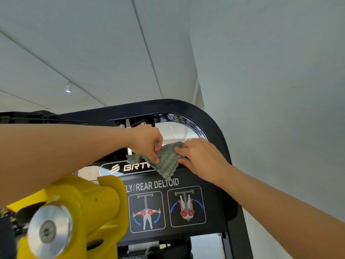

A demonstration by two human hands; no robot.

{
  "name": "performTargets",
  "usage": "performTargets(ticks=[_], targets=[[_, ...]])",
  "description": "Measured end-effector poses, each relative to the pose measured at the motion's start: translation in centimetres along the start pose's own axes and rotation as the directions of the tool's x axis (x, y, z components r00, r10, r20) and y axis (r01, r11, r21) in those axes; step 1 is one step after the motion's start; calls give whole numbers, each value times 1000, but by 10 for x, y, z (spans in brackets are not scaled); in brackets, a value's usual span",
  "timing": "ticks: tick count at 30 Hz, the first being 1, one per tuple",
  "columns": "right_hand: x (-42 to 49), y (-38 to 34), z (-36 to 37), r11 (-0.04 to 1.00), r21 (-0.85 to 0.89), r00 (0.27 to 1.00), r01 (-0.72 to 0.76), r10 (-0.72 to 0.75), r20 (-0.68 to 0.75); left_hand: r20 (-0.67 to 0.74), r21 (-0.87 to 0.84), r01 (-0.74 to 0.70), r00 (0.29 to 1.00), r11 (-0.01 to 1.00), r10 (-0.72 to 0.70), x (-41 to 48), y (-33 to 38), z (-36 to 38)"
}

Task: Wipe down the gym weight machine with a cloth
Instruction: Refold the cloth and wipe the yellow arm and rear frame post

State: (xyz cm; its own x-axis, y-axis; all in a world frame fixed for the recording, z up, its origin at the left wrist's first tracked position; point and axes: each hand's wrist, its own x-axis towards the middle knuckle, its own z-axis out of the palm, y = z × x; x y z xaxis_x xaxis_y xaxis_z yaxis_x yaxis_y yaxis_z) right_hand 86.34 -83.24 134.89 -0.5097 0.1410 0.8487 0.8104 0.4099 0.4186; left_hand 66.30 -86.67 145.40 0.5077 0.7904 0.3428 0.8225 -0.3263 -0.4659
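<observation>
A green patterned cloth point(166, 161) hangs over the top edge of the black label panel point(188, 208) of the weight machine, partly covering the brand logo. My left hand point(147, 143) pinches the cloth's left part between thumb and fingers. My right hand point(201, 157) holds the cloth's right edge, with fingers curled on it and against the panel. The machine's black curved frame point(211, 118) arches above both hands.
A yellow pivot housing point(87, 204) with a silver end cap point(49, 230) juts out at lower left, close below my left forearm. A white wall stands to the right. White ceiling with a track spotlight point(68, 87) is overhead.
</observation>
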Motion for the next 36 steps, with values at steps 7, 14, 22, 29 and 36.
performTargets(ticks=[7,14,22,29,36], targets=[[-60,55,2,981,-130,958,142,-170,-231,-104,-133,-136,987,982,123,23,45,-6],[-99,70,-8,992,-91,958,84,-105,-265,-151,-11,-261,955,965,256,31,91,-8],[-128,82,-20,919,112,923,-377,383,-38,-126,508,-311,896,804,426,39,134,1],[-147,94,-41,181,733,609,-655,701,371,-259,2,-313,917,950,303,49,143,19],[-143,89,-68,8,806,537,-592,749,387,-36,-811,2,998,585,-52,27,156,36]])
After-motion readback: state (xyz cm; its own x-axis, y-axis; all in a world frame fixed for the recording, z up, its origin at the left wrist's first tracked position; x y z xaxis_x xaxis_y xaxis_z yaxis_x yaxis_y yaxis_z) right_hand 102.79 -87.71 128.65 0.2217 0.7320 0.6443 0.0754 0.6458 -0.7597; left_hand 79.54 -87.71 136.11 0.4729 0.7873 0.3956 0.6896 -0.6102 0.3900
